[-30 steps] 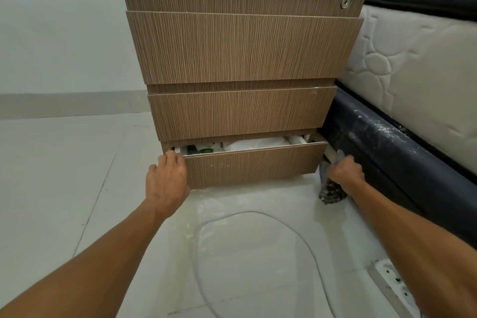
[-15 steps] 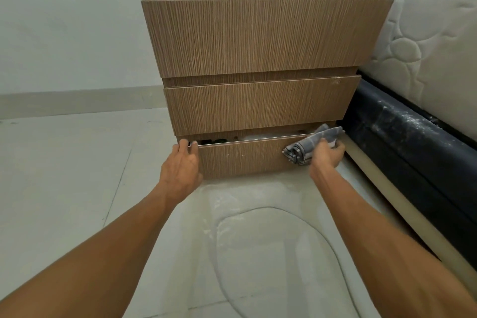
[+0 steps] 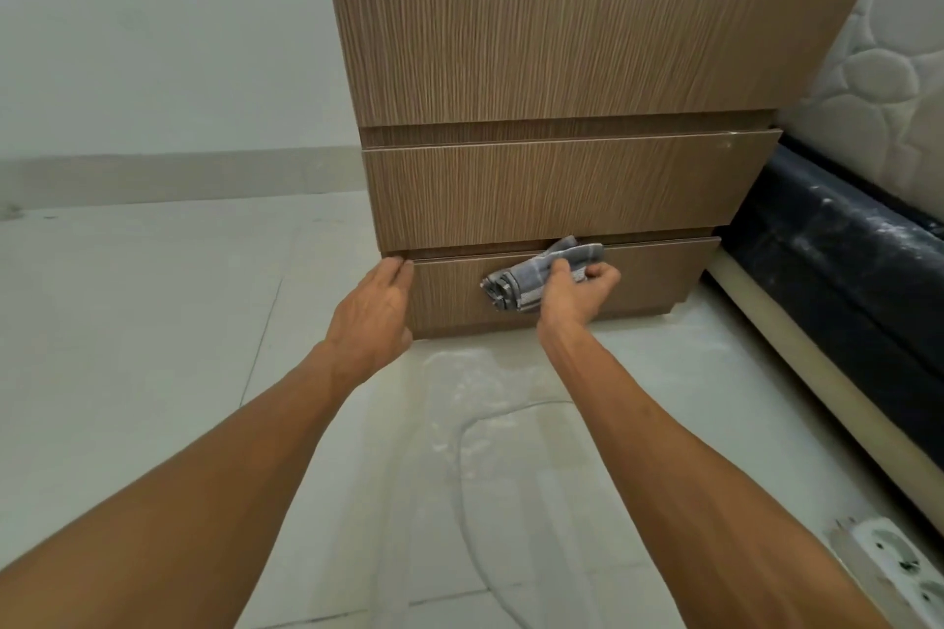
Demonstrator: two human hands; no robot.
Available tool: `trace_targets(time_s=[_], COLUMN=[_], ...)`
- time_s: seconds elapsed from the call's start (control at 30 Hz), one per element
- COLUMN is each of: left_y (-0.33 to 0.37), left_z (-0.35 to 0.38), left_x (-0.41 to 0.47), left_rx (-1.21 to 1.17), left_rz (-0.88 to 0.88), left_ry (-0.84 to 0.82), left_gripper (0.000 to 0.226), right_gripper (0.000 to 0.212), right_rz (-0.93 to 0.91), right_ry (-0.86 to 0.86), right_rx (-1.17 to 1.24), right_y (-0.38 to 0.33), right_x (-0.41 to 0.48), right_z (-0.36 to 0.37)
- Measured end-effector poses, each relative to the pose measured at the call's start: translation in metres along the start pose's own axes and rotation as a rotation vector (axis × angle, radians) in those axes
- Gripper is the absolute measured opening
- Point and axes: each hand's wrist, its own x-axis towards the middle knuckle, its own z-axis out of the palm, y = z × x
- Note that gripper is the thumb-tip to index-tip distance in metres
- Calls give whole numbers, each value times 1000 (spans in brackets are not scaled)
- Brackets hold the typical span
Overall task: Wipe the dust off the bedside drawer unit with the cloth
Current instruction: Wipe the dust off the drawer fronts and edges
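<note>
The wood-grain bedside drawer unit (image 3: 562,66) stands on the pale floor, its drawers all closed flush. A folded grey checked cloth (image 3: 521,278) is pressed against the front of the bottom drawer (image 3: 659,281), near its top edge. My right hand (image 3: 577,291) grips the cloth from the right. My left hand (image 3: 375,312) rests flat with fingers against the left end of the bottom drawer front, holding nothing.
A bed stands close on the right: a dusty black frame (image 3: 838,271) under a quilted white mattress (image 3: 878,92). A white power strip (image 3: 899,567) lies on the floor at lower right, with a thin cable (image 3: 467,475) looping across the dusty tiles.
The bottom drawer went from partly open to closed. My right hand brought the cloth from the drawer's right end up onto its front and leftward. The view moved closer and lower.
</note>
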Motion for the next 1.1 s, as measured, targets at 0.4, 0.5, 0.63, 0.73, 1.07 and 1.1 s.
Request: trace_targets(time_s=[0.4, 0.5, 0.63, 0.73, 1.07, 1.1], left_y=[-10, -11, -8, -7, 38, 42], left_z=[-9, -6, 1, 13, 26, 28], left_x=[4, 4, -1, -7, 19, 21], left_rx=[-4, 1, 113, 236, 292, 282], left_rz=[8, 15, 51, 105, 190, 176], left_ry=[-49, -21, 7, -14, -21, -17], left_gripper=[66, 66, 72, 78, 85, 84], right_gripper=[32, 33, 43, 49, 53, 49], right_rz=[23, 244, 560, 676, 729, 721], right_ry=[-253, -444, -479, -357, -95, -88], right_rx=[-223, -351, -324, -102, 188, 173], right_y=[69, 87, 109, 100, 67, 59], right_x=[-78, -96, -107, -92, 1, 11], right_z=[54, 62, 65, 63, 40, 32])
